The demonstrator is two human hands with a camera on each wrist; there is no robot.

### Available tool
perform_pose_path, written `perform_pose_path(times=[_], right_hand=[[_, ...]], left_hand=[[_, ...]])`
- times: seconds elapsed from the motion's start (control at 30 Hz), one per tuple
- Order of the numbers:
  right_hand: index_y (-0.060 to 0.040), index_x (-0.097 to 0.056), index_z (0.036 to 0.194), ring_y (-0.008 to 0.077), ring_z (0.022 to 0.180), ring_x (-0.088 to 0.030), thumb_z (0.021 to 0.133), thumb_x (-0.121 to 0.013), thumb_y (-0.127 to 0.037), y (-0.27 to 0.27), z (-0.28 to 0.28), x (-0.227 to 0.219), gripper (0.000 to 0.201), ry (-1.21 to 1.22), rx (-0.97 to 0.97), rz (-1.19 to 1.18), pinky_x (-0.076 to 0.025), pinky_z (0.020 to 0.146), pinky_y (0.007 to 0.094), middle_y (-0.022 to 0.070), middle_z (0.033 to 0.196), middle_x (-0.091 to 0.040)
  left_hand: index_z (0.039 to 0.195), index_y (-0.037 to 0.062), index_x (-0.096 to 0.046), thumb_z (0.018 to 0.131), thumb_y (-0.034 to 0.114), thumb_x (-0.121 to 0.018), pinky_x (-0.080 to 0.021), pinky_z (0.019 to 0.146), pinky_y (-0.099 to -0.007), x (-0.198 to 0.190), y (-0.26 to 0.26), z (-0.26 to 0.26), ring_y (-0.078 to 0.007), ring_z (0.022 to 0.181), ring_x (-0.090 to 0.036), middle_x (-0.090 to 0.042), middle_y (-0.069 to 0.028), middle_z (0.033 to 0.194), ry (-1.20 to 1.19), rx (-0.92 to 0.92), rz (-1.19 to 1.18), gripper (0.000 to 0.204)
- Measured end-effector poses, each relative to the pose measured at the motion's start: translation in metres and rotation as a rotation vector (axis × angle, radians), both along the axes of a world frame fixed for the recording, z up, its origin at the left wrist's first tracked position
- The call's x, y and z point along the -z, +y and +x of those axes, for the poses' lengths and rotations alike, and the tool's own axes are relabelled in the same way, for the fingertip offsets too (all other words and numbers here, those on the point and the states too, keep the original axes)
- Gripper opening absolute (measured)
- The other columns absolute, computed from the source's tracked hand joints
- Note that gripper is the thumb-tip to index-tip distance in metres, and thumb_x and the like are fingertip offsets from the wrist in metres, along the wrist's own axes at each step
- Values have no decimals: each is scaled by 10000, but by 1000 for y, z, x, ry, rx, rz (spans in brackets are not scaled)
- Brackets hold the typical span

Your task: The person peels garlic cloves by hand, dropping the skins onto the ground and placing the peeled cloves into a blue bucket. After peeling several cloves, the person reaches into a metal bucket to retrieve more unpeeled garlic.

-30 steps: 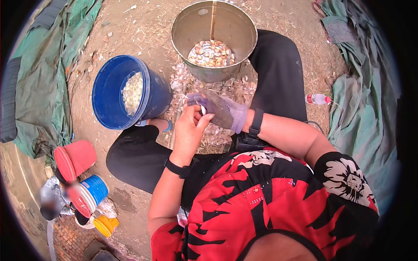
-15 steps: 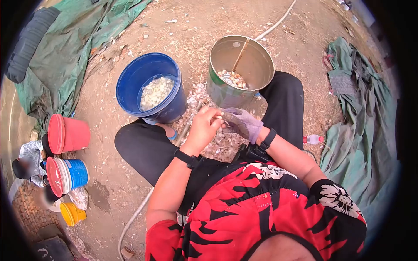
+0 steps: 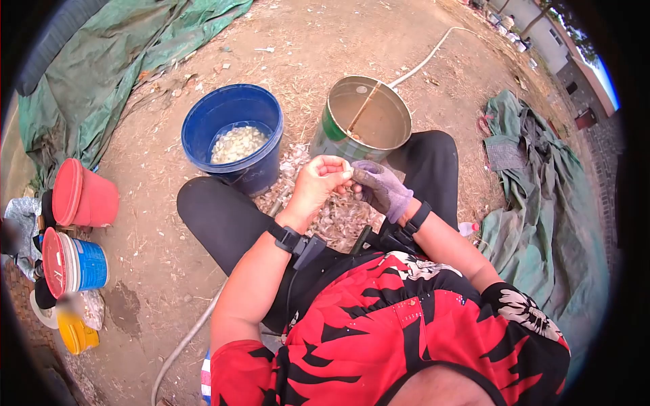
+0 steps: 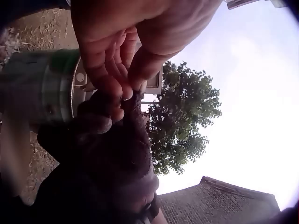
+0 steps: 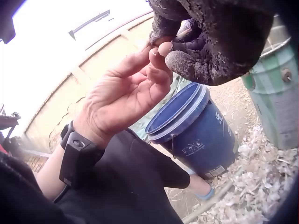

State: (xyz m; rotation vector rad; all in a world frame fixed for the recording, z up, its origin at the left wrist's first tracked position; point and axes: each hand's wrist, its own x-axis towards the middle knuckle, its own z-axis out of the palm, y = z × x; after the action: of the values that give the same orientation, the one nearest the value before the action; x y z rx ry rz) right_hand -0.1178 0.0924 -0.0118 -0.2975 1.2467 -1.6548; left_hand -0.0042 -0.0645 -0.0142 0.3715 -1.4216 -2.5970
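Bare left hand (image 3: 317,186) pinches a small whitish piece (image 3: 348,170) between thumb and fingertips, above a heap of pale peelings (image 3: 342,218). The gloved right hand (image 3: 384,187) meets it from the other side, its fingers curled at the same piece. In the right wrist view, the glove (image 5: 215,44) is dirt-caked and touches the bare left hand's fingertips (image 5: 159,58). The left wrist view has the bare hand (image 4: 126,42) above the dark glove (image 4: 117,144); the piece is mostly hidden there. Whitish pieces (image 3: 238,144) lie in the blue bucket (image 3: 261,169).
A green-and-grey metal bucket (image 3: 330,139) with a stick (image 3: 364,108) stands beyond the right hand. Red (image 3: 95,197), blue-and-white (image 3: 88,264) and yellow (image 3: 76,331) buckets stand at left. Green sheets (image 3: 542,183) lie on both sides; a hose (image 3: 433,51) crosses the ground.
The head view has tilted up, showing more ground and a building. Both hands stay together, the fingers regripping; the right glove has turned from lying flatter to curled fingers at the piece.
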Motion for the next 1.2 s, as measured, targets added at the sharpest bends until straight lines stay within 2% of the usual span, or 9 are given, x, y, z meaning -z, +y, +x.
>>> perform_pose_path(times=[0.17,0.27,0.53,0.67,0.73,0.87,0.93,1.07,1.2], right_hand=[[-22,-672,1087,52,677,-577,872,-753,-234,0,8,-14,312,198,40,86,-451,589,189,-1,873,-670],[-22,-682,1066,57,690,-591,879,-745,-235,-3,-1,-12,290,292,-14,151,-449,579,197,6,867,-671],[-18,-671,1083,73,691,-609,920,-692,-262,0,1,8,294,128,-39,1,-467,591,210,18,859,-660],[-15,-671,1080,75,709,-618,923,-685,-270,6,-2,17,300,72,-13,56,-465,587,215,20,867,-663],[-8,-668,1073,84,723,-632,925,-683,-255,7,-4,21,288,109,-72,81,-480,594,219,26,878,-666],[-13,-668,1063,96,719,-642,931,-675,-248,7,-6,26,270,65,-86,72,-503,604,223,36,885,-672],[-19,-668,1058,104,718,-649,933,-668,-238,8,-6,30,251,-129,-98,18,-517,608,226,47,883,-677],[-22,-667,1054,111,719,-656,934,-663,-237,8,-8,41,247,-159,-105,22,-520,601,228,55,889,-682],[-11,-669,1033,104,718,-647,929,-669,-249,9,-9,45,260,-104,-137,57,-500,603,216,49,868,-677]], left_hand=[[1168,-3,-631,873,38,-703,-523,715,-256,0,-1,9,-133,835,-647,-678,-65,989,56,11,4,306],[1215,-18,-642,875,4,-683,-539,788,-274,9,-5,5,-127,896,-649,-667,-59,1083,60,-43,-148,342],[1159,-43,-654,874,-35,-644,-516,847,-257,13,1,10,-150,961,-649,-608,-67,1150,35,-103,-443,286],[1141,-22,-672,869,-31,-648,-512,834,-253,13,6,8,-140,935,-644,-616,-64,1131,28,-108,-592,273],[1109,-8,-692,864,-26,-651,-509,816,-244,7,6,12,-128,909,-636,-619,-60,1112,18,-116,-770,249],[1080,-8,-703,860,-23,-654,-508,802,-240,9,4,12,-120,891,-630,-623,-59,1097,-10,-109,-745,226],[1081,-14,-698,856,-25,-655,-507,801,-242,9,2,13,-121,905,-630,-625,-59,1091,26,-105,-833,229],[1082,-3,-698,848,-30,-655,-507,810,-255,6,2,15,-140,928,-633,-630,-66,1069,-33,-80,-884,240],[1073,8,-701,842,-32,-662,-511,818,-268,8,0,15,-177,951,-642,-640,-78,1054,29,-57,-1079,238]])
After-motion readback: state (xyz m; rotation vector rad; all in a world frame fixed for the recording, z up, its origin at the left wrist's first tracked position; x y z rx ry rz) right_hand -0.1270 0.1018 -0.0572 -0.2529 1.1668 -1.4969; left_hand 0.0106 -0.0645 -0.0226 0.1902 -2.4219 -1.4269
